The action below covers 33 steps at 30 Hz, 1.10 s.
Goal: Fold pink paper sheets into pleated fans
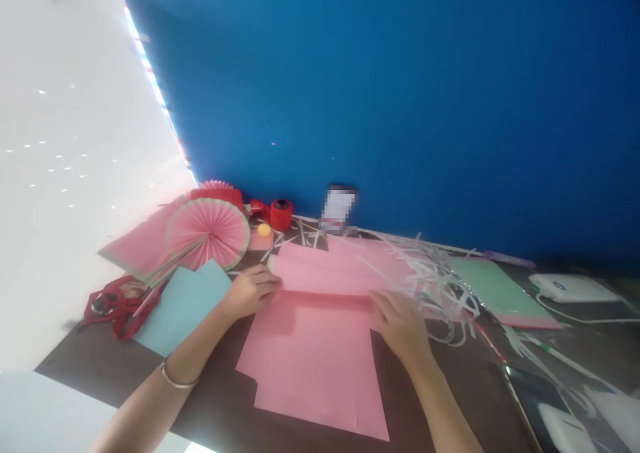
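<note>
A sheet of pink paper (325,276) lies across other pink sheets (320,373) on the dark table, with a narrow raised fold along its near edge. At the left end of that fold, my left hand (253,289) pinches the paper with its fingers bent. My right hand (400,319) grips the other end, its thumb and fingers together at the edge. The sheet is stretched level between both hands. To the left stands a round pleated pink paper fan (209,236) with a pale green rim and a stick handle.
Light blue paper (183,306) and red-handled scissors (123,306) lie at left. Red tape (281,214) stands by the blue wall (400,93). White paper strips (445,286) tangle on the right, near green sheets (500,289), a white device (573,287) and a dark phone (540,399).
</note>
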Motion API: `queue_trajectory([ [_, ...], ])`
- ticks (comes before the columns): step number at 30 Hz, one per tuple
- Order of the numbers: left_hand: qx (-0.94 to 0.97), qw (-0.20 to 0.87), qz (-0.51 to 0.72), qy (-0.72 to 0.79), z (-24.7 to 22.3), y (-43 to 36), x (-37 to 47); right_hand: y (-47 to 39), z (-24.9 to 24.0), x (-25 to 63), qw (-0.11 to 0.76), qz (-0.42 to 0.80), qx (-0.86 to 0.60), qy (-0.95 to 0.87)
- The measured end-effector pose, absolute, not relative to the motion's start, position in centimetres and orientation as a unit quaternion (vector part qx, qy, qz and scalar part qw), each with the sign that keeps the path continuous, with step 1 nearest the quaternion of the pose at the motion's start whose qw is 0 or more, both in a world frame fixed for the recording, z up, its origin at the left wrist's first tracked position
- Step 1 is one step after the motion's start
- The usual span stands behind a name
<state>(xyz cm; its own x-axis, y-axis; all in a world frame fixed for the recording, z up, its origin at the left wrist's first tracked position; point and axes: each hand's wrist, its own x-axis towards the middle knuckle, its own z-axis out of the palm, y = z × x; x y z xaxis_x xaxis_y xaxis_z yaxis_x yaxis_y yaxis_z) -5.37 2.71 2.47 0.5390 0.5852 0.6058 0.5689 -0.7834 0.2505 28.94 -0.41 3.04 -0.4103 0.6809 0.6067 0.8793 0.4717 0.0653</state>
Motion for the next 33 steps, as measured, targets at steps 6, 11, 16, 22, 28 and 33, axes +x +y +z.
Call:
queue_trajectory([
  [6,0.811,-0.028,0.498,0.306,2.9,2.2,-4.2,-1.9,4.4,28.4,0.294,-0.173,-0.456,-0.822],
  [11,0.820,0.129,0.496,0.255,2.9,1.8,-3.6,-1.7,3.7,27.8,0.243,-0.233,-0.473,-0.814],
  [16,0.815,0.092,0.531,0.213,3.9,0.5,-3.3,-2.0,4.0,28.8,0.259,-0.277,-0.503,-0.777],
  [22,0.876,-0.065,0.449,0.164,3.9,0.7,-3.6,-3.1,3.9,29.8,0.331,-0.425,-0.453,-0.710],
  [28,0.907,0.124,0.266,0.302,1.7,2.9,-4.8,-1.9,2.0,27.3,0.182,-0.172,-0.498,-0.830],
  [33,0.894,0.148,0.244,0.346,1.5,2.7,-4.9,-2.1,1.2,25.8,0.205,-0.125,-0.435,-0.868],
])
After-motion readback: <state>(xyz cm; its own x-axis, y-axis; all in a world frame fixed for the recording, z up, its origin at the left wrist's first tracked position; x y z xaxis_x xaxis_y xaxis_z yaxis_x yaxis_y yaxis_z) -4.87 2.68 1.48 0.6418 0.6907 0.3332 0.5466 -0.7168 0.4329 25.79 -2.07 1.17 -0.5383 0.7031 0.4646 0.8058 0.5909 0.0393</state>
